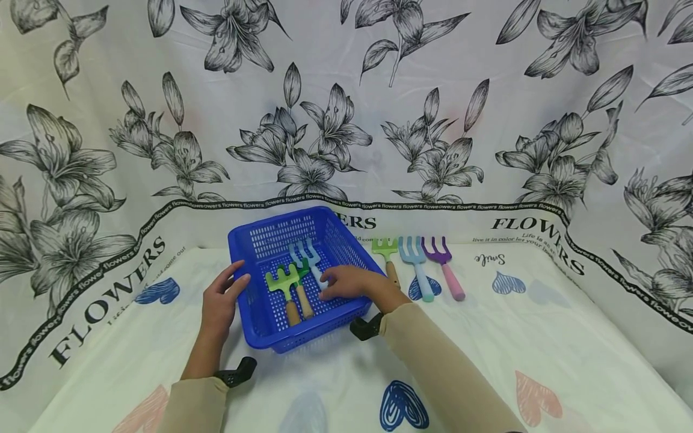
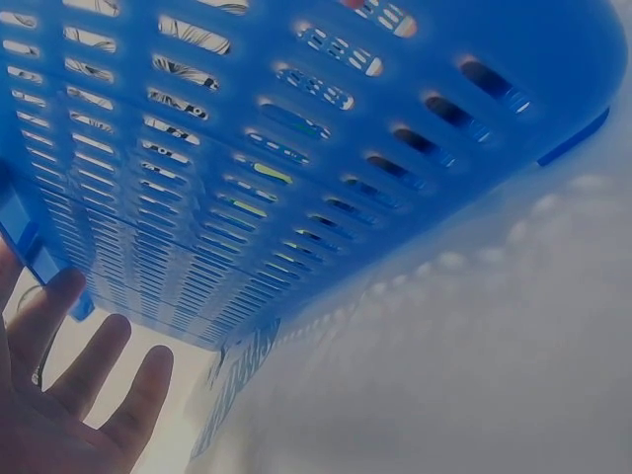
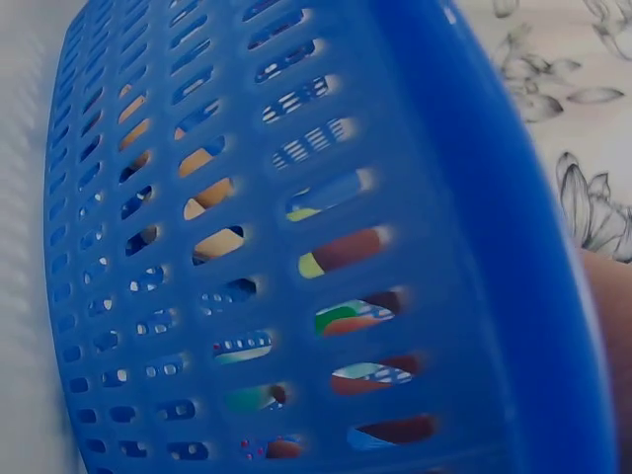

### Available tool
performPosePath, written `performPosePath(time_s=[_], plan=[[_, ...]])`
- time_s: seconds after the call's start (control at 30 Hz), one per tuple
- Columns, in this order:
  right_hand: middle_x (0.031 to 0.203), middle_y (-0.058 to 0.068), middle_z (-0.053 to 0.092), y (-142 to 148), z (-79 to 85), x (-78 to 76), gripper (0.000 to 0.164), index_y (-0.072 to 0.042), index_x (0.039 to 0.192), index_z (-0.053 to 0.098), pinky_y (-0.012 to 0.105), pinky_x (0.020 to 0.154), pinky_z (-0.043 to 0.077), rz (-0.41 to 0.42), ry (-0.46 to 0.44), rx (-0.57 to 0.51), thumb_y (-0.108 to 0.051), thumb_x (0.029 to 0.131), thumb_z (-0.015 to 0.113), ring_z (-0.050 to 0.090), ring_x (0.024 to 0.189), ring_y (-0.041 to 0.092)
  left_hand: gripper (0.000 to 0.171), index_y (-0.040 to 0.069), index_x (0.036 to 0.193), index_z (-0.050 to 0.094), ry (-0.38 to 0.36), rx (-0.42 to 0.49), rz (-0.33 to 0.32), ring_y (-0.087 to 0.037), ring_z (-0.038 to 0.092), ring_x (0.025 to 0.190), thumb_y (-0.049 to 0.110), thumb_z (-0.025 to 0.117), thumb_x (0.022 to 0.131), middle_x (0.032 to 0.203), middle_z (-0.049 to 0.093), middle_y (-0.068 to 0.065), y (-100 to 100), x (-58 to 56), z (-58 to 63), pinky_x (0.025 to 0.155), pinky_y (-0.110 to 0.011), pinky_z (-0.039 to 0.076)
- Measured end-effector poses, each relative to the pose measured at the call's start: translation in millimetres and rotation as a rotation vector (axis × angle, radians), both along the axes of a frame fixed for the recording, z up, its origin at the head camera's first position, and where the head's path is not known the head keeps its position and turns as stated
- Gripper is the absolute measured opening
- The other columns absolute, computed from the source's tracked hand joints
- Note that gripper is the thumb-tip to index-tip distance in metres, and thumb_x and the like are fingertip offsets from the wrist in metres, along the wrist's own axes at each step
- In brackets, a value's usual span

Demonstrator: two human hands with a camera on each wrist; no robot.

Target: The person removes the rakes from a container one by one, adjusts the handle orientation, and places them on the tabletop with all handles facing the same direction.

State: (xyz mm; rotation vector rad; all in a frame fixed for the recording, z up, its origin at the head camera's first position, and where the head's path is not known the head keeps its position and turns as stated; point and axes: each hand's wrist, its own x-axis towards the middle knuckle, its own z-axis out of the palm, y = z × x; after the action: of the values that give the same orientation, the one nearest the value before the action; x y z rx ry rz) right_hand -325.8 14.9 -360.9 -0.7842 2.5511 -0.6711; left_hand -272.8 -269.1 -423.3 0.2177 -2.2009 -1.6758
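A blue plastic basket (image 1: 319,319) with slotted walls stands on the cloth. Its left rim is touched by my left hand (image 1: 219,300); in the left wrist view several fingers (image 2: 89,365) extend straight outside the wall. Reaching over the right rim, my right hand (image 1: 352,282) pinches the handle of a light blue hand fork (image 1: 311,255) inside the basket. Beside it lie a light green hand fork (image 1: 283,281) and a darker green hand fork (image 1: 302,273), both with wooden handles. In the right wrist view the basket wall (image 3: 227,247) mostly hides the right fingers.
Right of the basket lie another light green hand fork (image 1: 385,249), a light blue hand fork (image 1: 415,258) and a purple hand fork with a pink handle (image 1: 446,264). A flower-printed cloth (image 1: 422,150) hangs behind the heart-printed white cloth (image 1: 487,337).
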Motion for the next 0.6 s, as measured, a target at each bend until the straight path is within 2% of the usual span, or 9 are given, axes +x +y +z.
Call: performPosePath(time_s=[0.13, 0.3, 0.4, 0.6], plan=[[0.132, 0.005, 0.060, 0.2, 0.2, 0.9, 0.054, -0.016, 0.138, 0.054, 0.045, 0.106, 0.037, 0.019, -0.025, -0.017, -0.039, 0.091, 0.066, 0.049, 0.128, 0.025, 0.055, 0.022, 0.145, 0.048, 0.000, 0.000, 0.003, -0.033, 0.037, 0.137, 0.042, 0.060, 0.095, 0.151, 0.040, -0.007, -0.3, -0.2, -0.3, 0.107, -0.058, 0.031], [0.141, 0.000, 0.052, 0.5, 0.8, 0.9, 0.059, -0.020, 0.143, 0.050, 0.047, 0.112, 0.028, 0.068, -0.120, -0.003, -0.042, 0.090, 0.065, 0.037, 0.138, 0.024, 0.057, 0.022, 0.145, 0.048, -0.006, -0.003, 0.003, -0.033, 0.035, 0.138, 0.045, 0.059, 0.094, 0.152, 0.038, -0.006, 0.4, -0.1, 0.3, 0.107, -0.058, 0.031], [0.142, -0.003, 0.051, 0.4, 0.5, -0.4, 0.061, -0.020, 0.144, 0.049, 0.046, 0.112, 0.028, 0.092, -0.162, 0.016, -0.044, 0.090, 0.064, 0.037, 0.138, 0.022, 0.060, 0.021, 0.145, 0.047, -0.005, -0.003, 0.000, -0.033, 0.034, 0.139, 0.048, 0.060, 0.093, 0.153, 0.037, -0.005, 0.5, -0.3, 0.2, 0.107, -0.058, 0.031], [0.141, -0.006, 0.051, -1.9, -2.3, -3.2, 0.059, -0.022, 0.143, 0.049, 0.043, 0.112, 0.028, 0.100, -0.177, 0.052, -0.045, 0.090, 0.063, 0.038, 0.136, 0.019, 0.060, 0.021, 0.145, 0.048, 0.006, 0.000, 0.001, -0.032, 0.035, 0.138, 0.048, 0.060, 0.093, 0.153, 0.038, -0.004, 0.5, 0.2, -0.7, 0.107, -0.057, 0.032]])
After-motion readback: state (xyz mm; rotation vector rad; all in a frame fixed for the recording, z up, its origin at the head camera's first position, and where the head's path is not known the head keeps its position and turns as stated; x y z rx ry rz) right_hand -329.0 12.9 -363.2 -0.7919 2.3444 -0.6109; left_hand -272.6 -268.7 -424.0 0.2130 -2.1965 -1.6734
